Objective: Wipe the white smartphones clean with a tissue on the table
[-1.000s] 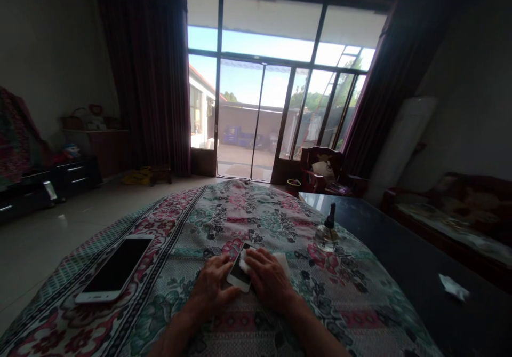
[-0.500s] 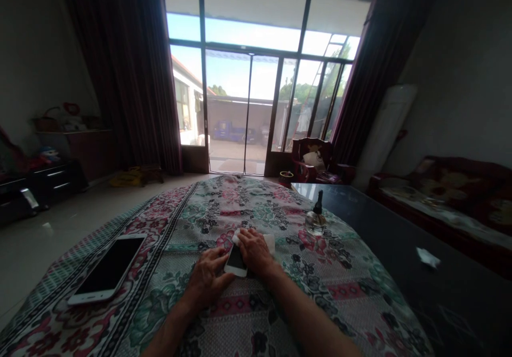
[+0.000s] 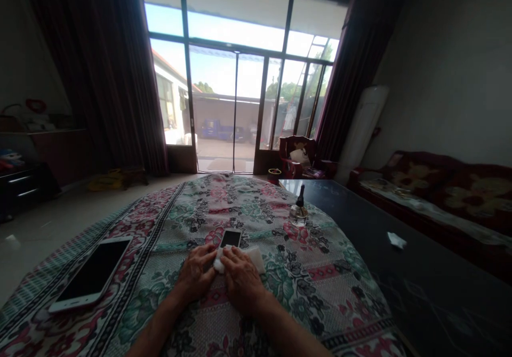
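A small white-framed smartphone lies screen up on the patterned tablecloth. My left hand grips its left side, fingers and thumb around the lower edge. My right hand presses a white tissue onto the phone's lower part, fingers bent over it. The tissue sticks out to the right of that hand and bunches up under the fingertips. The phone's lower end is hidden by the tissue and my fingers.
A larger white smartphone lies at the left of the table. A small glass bottle with a black top stands to the right. On the dark table lies a crumpled white paper. A red wooden sofa stands beyond.
My right hand has drawn the tissue down from the phone's upper end to its lower part, uncovering the upper screen. The view has turned slightly to the right.
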### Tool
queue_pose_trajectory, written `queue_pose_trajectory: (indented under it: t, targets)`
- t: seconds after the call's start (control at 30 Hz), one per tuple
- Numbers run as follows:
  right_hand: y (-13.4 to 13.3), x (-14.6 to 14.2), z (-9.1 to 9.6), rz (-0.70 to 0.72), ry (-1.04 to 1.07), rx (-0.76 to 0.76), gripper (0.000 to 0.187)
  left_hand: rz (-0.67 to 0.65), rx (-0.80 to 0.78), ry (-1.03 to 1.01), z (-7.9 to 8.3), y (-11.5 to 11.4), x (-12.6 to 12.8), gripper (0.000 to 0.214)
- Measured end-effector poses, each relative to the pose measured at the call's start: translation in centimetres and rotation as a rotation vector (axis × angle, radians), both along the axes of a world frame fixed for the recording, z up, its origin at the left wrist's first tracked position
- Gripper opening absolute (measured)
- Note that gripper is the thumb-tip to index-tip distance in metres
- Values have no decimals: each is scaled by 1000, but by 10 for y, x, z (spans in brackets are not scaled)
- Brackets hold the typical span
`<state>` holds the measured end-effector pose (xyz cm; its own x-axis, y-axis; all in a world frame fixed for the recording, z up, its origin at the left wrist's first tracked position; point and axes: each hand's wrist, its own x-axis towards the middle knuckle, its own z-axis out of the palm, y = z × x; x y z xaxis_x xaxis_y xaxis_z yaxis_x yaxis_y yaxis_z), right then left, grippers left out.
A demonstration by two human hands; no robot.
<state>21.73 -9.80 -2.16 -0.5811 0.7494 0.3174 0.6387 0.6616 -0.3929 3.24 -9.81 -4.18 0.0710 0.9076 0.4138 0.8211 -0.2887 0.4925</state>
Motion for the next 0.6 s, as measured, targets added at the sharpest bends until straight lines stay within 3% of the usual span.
queue_pose_trajectory:
  t: [0.4,0.6]
  targets:
    - [85,-23,13,-124,-76,0,37,25,-12,22,0,1,0,37]
    - [88,-23,10,-110,-75,-1,37,53,-7,49,-2,1,2,36]
